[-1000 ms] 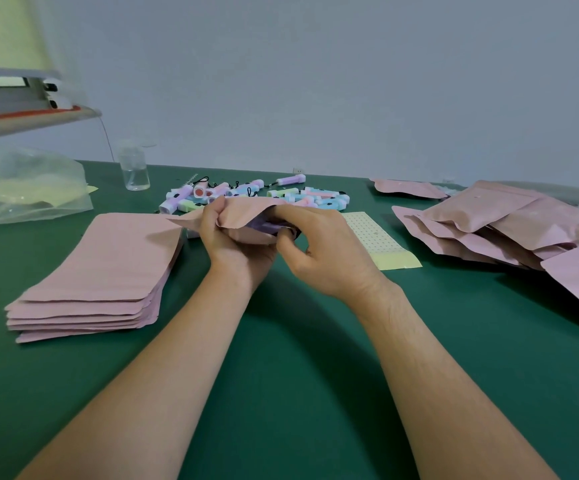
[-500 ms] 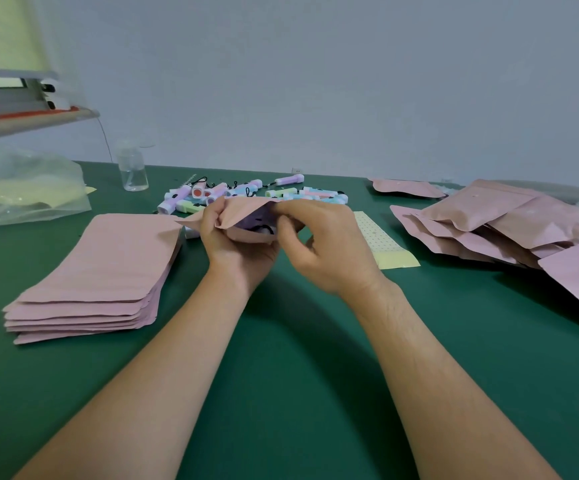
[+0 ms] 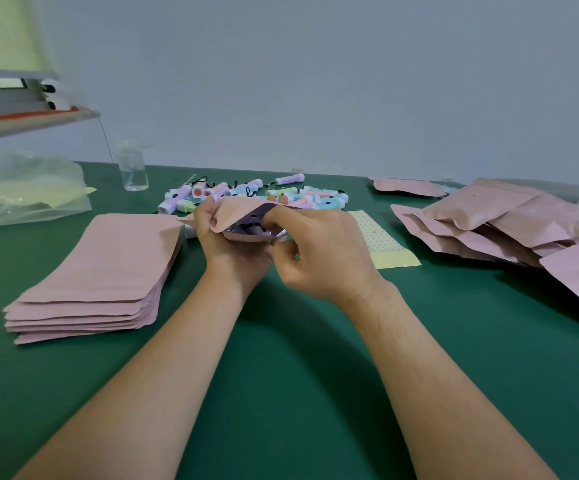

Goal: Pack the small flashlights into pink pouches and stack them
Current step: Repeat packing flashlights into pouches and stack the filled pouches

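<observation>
Since a second ago the purple flashlight (image 3: 254, 229) has slid deeper, and the pouch (image 3: 243, 211) mouth now gapes wider, showing its silver lining. Only the flashlight's end and black cord show inside the opening, held above the table (image 3: 281, 375) between both hands.

By my reckoning the job is somewhere mid-way. Filled pouches (image 3: 488, 223) lie heaped loosely to the right, not yet a neat stack. A thick stack of flat ones (image 3: 97, 268) waits on the left, and plenty of loose flashlights (image 3: 246, 195) lie behind the hands. This pouch looks loaded but unsealed.

Both forearms reach in from below and meet at the pouch. The left hand (image 3: 227, 247) cups it from underneath, fingers curled round its left edge. The right hand (image 3: 326, 251) is knuckles-up, forefinger hooked over the top lip and thumb tucked beneath, apparently pinching the right side of the mouth.
</observation>
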Demonstrator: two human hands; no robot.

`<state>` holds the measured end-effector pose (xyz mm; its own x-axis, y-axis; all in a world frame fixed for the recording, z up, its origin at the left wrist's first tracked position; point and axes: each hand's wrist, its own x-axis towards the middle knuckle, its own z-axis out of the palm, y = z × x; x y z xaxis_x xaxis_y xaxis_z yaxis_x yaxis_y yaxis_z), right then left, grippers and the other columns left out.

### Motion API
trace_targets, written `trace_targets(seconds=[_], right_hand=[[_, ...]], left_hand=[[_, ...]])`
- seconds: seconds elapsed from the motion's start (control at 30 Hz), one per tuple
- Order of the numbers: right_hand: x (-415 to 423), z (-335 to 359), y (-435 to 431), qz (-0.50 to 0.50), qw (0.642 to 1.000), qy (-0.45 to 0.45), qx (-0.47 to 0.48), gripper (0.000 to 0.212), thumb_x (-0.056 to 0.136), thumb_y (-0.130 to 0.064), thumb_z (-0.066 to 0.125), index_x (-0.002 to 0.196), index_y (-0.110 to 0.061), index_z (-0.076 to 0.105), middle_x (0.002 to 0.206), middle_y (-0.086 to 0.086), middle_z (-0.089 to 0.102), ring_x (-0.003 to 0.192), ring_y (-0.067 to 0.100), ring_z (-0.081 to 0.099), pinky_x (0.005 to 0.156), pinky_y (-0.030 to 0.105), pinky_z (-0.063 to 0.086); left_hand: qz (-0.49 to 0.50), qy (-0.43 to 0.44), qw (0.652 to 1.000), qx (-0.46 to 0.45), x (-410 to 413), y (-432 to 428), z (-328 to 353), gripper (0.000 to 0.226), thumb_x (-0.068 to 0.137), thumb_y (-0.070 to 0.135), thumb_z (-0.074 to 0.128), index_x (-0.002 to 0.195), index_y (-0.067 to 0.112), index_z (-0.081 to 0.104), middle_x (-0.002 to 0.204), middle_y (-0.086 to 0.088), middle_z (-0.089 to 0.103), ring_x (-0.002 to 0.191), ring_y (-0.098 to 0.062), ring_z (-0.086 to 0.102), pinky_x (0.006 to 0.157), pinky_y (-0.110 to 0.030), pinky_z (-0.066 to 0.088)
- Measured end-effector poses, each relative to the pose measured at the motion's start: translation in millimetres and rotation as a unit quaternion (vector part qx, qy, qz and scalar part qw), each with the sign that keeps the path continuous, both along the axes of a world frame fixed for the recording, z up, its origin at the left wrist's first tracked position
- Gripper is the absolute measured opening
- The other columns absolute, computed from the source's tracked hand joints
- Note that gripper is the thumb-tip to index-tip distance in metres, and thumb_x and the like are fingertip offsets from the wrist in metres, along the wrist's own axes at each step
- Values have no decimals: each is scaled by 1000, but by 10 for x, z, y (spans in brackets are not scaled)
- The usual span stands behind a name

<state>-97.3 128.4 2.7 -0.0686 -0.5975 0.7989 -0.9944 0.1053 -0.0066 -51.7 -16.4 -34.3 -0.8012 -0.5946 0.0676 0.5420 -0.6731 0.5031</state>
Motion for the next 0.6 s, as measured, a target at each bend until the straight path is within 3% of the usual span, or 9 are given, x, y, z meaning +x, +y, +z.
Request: trace_targets(seconds=[0.07, 0.17, 0.27, 0.33, 0.4, 0.6], right_hand=[[-1, -11, -8, -2, 999, -12, 41, 35, 70, -12, 59, 103, -18, 72, 75, -3, 69, 62, 30, 56, 46, 36, 46], [-9, -44, -33, 11, 993, -49, 105, 46, 72, -17, 53, 116, -22, 68, 93, -4, 71, 80, 30, 61, 57, 40, 53], [-29, -80, -68, 15, 986, -73, 150, 57, 74, -19, 52, 130, -24, 60, 114, -4, 70, 99, 31, 63, 70, 43, 56], [-42, -90, -86, 8, 984, -77, 163, 62, 74, -21, 51, 135, -27, 56, 120, -5, 69, 104, 31, 62, 74, 44, 56], [-54, -94, -93, 0, 982, -76, 172, 64, 74, -22, 51, 138, -29, 52, 123, -5, 67, 107, 31, 62, 77, 43, 56], [-96, -148, -111, -40, 978, -65, 194, 60, 78, -23, 53, 137, -30, 49, 122, -4, 67, 106, 32, 62, 71, 37, 52]], left_hand=[[-4, -10, 1000, -10, 1, 14, 0, 60, 95, 58, 43, 104, 4, 66, 102, -21, 69, 97, -39, 71, 84, -40, 59], [-6, -12, 1000, -17, -23, 37, 1, 60, 94, 60, 45, 88, 8, 75, 116, -23, 66, 106, -41, 70, 104, -46, 48], [-3, -14, 1000, -19, -49, 18, -22, 61, 92, 61, 47, 93, 8, 77, 116, -24, 68, 104, -42, 72, 102, -46, 51], [-10, -17, 999, -26, -64, -7, -40, 61, 90, 61, 50, 87, 8, 80, 110, -22, 72, 103, -41, 73, 106, -46, 49], [-11, -9, 999, -39, -69, -10, -32, 60, 88, 60, 51, 78, 11, 83, 100, -18, 76, 97, -38, 75, 100, -45, 53], [-23, -16, 998, -51, -88, 14, -44, 49, 65, 55, 65, 78, 10, 82, 93, -15, 76, 85, -35, 75, 84, -43, 61]])
